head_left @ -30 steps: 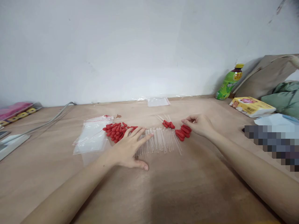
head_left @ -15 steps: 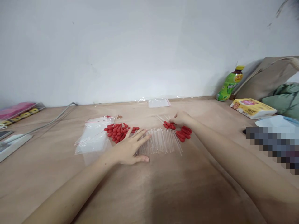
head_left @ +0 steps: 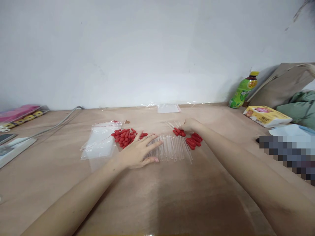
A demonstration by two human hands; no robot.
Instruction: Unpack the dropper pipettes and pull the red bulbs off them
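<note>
A row of clear glass dropper tubes (head_left: 172, 148) lies side by side on the wooden table (head_left: 152, 196). My left hand (head_left: 136, 151) rests flat on the row's left end, fingers spread and open. A heap of loose red rubber bulbs (head_left: 125, 137) sits just beyond its fingertips. My right hand (head_left: 189, 125) reaches past the row's far right end, fingers curled at a few droppers with red bulbs fitted (head_left: 179, 131). Another small cluster of red bulbs (head_left: 194, 141) lies beside my right wrist. What the right fingers pinch is hidden.
Clear zip bags (head_left: 99, 144) lie left of the bulbs, another zip bag (head_left: 168, 108) by the wall. A green drink bottle (head_left: 242, 90), a yellow tissue pack (head_left: 267, 116), a cloth bag and folded fabric fill the right. A cable (head_left: 49, 127) and a tray (head_left: 22, 113) sit far left.
My right hand moved left from the red bulb cluster to the fitted droppers at the back. My left hand stayed on the tubes, shifting slightly.
</note>
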